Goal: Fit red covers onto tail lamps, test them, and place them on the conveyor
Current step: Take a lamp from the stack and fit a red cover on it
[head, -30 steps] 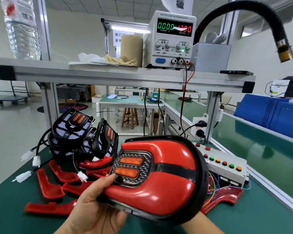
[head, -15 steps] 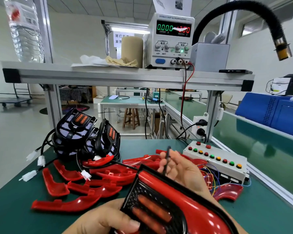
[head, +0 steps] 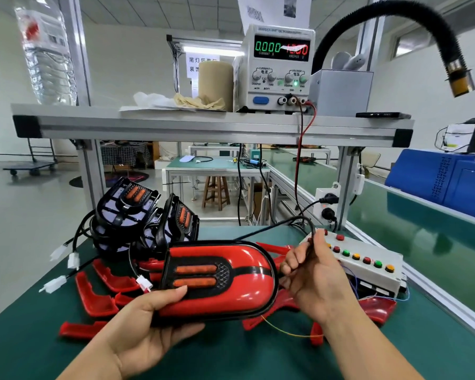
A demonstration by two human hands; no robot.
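Tail lamp (head: 231,281) with its red cover (head: 247,256) fitted sits level just above the green bench (head: 231,357). My left hand (head: 148,322) grips it from below at its left end, thumb on top beside the two orange lenses. My right hand (head: 313,278) pinches a black cable (head: 272,227) rising from behind the lamp, just in front of the button box (head: 368,261). Behind, loose red covers (head: 99,297) and bare black housings (head: 126,212) crowd the bench. On the shelf (head: 203,124), the power supply (head: 280,69) reads 0.000 amps.
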